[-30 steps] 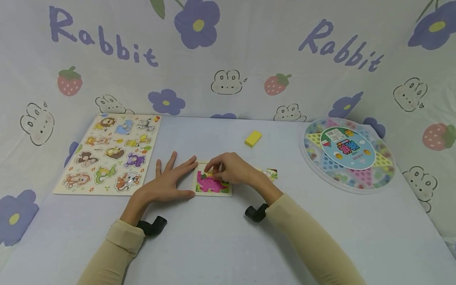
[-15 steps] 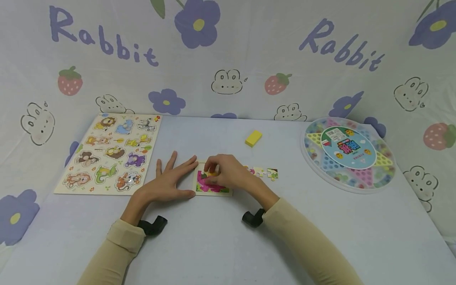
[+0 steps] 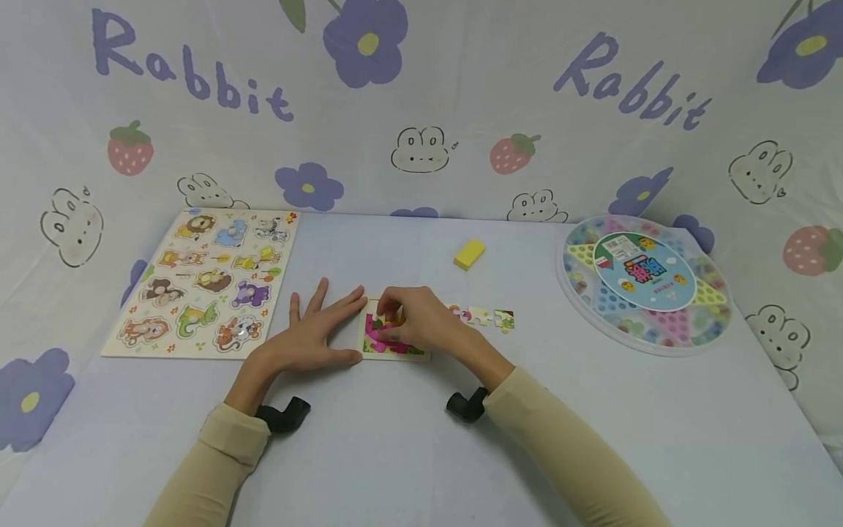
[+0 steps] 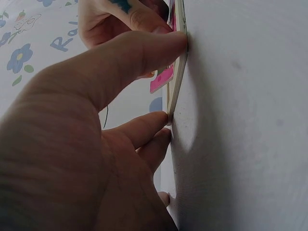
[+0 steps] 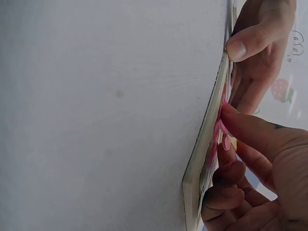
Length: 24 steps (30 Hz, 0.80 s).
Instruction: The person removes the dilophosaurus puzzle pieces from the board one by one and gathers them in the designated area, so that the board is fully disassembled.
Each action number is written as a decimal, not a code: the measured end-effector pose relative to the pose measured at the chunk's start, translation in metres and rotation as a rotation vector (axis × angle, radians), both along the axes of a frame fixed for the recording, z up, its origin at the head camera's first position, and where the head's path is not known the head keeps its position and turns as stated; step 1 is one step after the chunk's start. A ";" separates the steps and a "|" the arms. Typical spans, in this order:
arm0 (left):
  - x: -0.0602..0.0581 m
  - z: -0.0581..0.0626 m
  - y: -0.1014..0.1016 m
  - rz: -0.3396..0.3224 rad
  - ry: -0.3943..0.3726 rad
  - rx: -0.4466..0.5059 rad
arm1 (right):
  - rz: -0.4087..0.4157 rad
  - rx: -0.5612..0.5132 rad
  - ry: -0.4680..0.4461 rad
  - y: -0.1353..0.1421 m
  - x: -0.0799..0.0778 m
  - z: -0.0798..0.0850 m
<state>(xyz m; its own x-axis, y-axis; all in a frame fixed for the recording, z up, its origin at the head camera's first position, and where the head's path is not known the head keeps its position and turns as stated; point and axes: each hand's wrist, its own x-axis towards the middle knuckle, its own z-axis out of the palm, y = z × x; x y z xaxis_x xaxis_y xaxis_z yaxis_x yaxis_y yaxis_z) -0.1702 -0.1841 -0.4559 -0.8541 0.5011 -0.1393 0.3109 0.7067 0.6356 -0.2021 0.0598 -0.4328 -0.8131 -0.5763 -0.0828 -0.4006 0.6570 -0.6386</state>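
Observation:
A small square jigsaw puzzle board (image 3: pixel 396 358) with a pale wooden rim and a pink picture lies mid-table. My left hand (image 3: pixel 309 340) spreads straight fingers at its left side, with the thumb on the near corner and a fingertip at the far corner. Over the board, the thumb and fingers of my right hand (image 3: pixel 421 318) pinch a pink jigsaw piece (image 5: pixel 226 139). In the left wrist view this piece (image 4: pixel 162 79) stands tilted off the board. Part of the board's picture is hidden beneath the right hand.
Several loose jigsaw pieces (image 3: pixel 504 320) lie in a row right of the board. Behind them is a yellow block (image 3: pixel 470 255). A large animal puzzle board (image 3: pixel 204 285) lies at left, a round Chinese checkers board (image 3: pixel 644 285) at right. A printed cloth (image 3: pixel 421 95) hangs behind the table.
Over the last second my right hand shifts slightly left and its wrist turns, uncovering more of the row of loose pieces. My left hand stays in place.

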 end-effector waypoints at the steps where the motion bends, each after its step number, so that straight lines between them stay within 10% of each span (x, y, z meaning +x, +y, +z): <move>1: 0.000 0.000 0.000 0.000 0.000 0.001 | 0.000 -0.001 0.001 0.000 0.000 0.000; 24: -0.001 -0.001 -0.001 0.000 -0.011 0.003 | -0.069 -0.027 -0.124 -0.001 -0.006 0.003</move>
<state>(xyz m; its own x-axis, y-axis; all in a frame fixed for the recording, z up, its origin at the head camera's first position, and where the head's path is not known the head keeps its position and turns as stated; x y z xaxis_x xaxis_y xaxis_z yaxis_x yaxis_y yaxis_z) -0.1712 -0.1847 -0.4568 -0.8524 0.5017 -0.1475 0.3039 0.7047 0.6411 -0.2086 0.0584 -0.4300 -0.8352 -0.5231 -0.1699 -0.2726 0.6620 -0.6982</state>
